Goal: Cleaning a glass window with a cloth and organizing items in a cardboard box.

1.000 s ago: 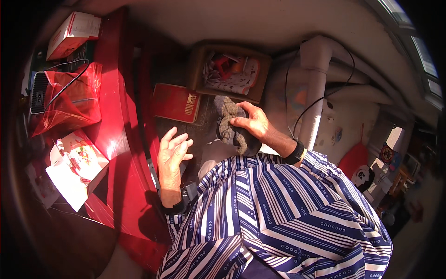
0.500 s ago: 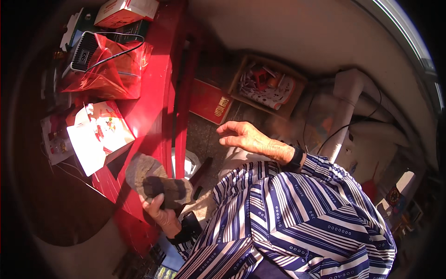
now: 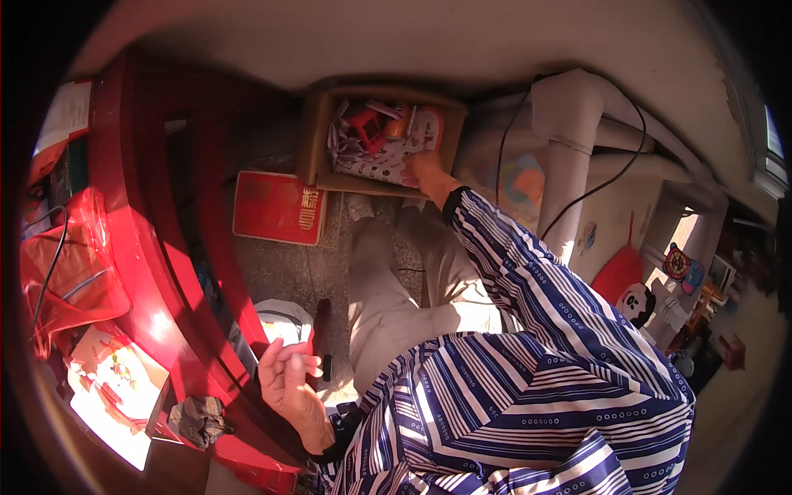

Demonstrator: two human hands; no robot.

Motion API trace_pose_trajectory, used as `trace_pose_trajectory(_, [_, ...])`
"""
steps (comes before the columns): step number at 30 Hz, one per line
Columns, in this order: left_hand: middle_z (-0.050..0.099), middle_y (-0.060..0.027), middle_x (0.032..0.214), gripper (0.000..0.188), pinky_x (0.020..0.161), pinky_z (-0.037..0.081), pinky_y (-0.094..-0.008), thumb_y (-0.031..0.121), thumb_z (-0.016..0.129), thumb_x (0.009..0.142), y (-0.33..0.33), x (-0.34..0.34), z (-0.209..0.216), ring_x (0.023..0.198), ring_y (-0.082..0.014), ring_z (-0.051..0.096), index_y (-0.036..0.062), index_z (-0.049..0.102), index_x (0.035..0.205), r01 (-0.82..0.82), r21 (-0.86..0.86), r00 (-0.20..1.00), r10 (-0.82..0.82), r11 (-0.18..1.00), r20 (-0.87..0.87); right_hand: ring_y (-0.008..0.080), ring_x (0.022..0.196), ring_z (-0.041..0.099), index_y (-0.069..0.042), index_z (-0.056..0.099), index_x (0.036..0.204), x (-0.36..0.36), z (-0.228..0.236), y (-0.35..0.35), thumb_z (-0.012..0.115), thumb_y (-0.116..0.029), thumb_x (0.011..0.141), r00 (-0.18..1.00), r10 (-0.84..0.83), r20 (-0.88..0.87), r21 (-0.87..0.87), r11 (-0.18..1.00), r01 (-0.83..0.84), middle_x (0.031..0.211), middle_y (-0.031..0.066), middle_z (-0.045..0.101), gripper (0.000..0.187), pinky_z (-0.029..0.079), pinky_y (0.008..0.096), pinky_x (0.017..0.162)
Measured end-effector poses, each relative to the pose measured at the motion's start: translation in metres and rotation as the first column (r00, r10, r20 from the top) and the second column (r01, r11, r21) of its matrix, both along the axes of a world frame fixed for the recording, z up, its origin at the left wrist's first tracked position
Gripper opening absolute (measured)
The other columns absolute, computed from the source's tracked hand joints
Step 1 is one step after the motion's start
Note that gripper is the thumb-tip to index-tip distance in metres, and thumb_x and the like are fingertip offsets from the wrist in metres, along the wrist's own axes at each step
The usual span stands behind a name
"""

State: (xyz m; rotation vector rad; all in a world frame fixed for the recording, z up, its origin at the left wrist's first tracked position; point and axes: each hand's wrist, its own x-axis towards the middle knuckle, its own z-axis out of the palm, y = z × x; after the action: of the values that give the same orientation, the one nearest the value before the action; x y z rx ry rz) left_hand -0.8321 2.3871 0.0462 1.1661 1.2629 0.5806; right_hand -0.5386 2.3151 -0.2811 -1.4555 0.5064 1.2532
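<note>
My right hand (image 3: pixel 426 174) reaches into a cardboard box (image 3: pixel 318 148) on the floor. Its fingertips are at the near edge of a white printed sheet or bag (image 3: pixel 379 167); how the fingers close there is too small to make out. Inside the box, a red object (image 3: pixel 365 130) and an orange one (image 3: pixel 398 124) lie among several pale strips. My left hand (image 3: pixel 293 388) is raised beside the red wooden furniture (image 3: pixel 153 305), its fingers loosely bent and apart, with nothing in them. A crumpled grey-brown cloth (image 3: pixel 200 421) lies to its left, next to a white-and-red carton (image 3: pixel 115 388).
A flat red box (image 3: pixel 276 206) lies on the floor left of the cardboard box. A white bag or bin (image 3: pixel 283 320) stands beside the red furniture. Pale pipes (image 3: pixel 569 124) with a black cable are on the right. A red bag (image 3: pixel 74 268) lies at far left.
My left hand has let go of the grey-brown cloth, which now lies by the carton. My right hand has stretched forward into the cardboard box. The view has swung right.
</note>
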Motion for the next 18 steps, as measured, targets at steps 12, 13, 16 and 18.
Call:
trace_pose_trajectory(12, [0.057,-0.0081,0.103,0.04,0.068,0.045,-0.0254,0.012,0.063,0.079,0.1,0.13,-0.335,0.088,-0.0129,0.056,0.0042,0.049,0.115,0.425,-0.239,0.852,-0.475,0.873,-0.222,0.0311,0.09,0.058,-0.003,0.052,0.111,0.047,-0.152,0.071,0.061,-0.017,0.071,0.334,0.685,0.647,-0.554,0.724,-0.412,0.093,0.018,0.059,0.044,0.048,0.0367,0.076])
trace_pose_trajectory(13, [0.054,-0.0107,0.106,0.044,0.075,0.044,-0.0289,0.013,0.065,0.076,0.1,0.146,-0.36,0.089,-0.0179,0.056,0.0031,0.048,0.116,0.428,-0.192,0.858,-0.464,0.883,-0.22,0.0328,0.094,0.056,-0.004,0.051,0.112,0.053,-0.151,0.07,0.064,-0.018,0.067,0.389,0.649,0.654,-0.552,0.76,-0.342,0.094,0.0193,0.059,0.049,0.047,0.0371,0.08])
trace_pose_trajectory(16, [0.052,-0.0164,0.11,0.053,0.085,0.042,-0.0345,0.014,0.068,0.071,0.132,0.182,-0.419,0.093,-0.0281,0.055,0.0016,0.045,0.118,0.517,-0.025,0.815,-0.501,0.856,-0.291,0.0349,0.098,0.055,-0.001,0.057,0.103,0.077,-0.151,0.085,0.059,-0.015,0.071,0.07,0.758,0.649,-0.68,0.618,-0.395,0.099,0.022,0.059,0.035,0.045,0.0397,0.083])
trace_pose_trajectory(18, [0.053,-0.0195,0.11,0.058,0.088,0.041,-0.0366,0.015,0.07,0.069,0.146,0.197,-0.444,0.096,-0.0333,0.055,0.0012,0.045,0.119,0.6,0.076,0.762,-0.54,0.796,-0.356,0.0344,0.098,0.056,-0.003,0.057,0.103,0.076,-0.155,0.1,0.058,-0.016,0.072,-0.042,0.846,0.532,-0.799,0.484,-0.357,0.1,0.0205,0.059,0.034,0.045,0.0413,0.083])
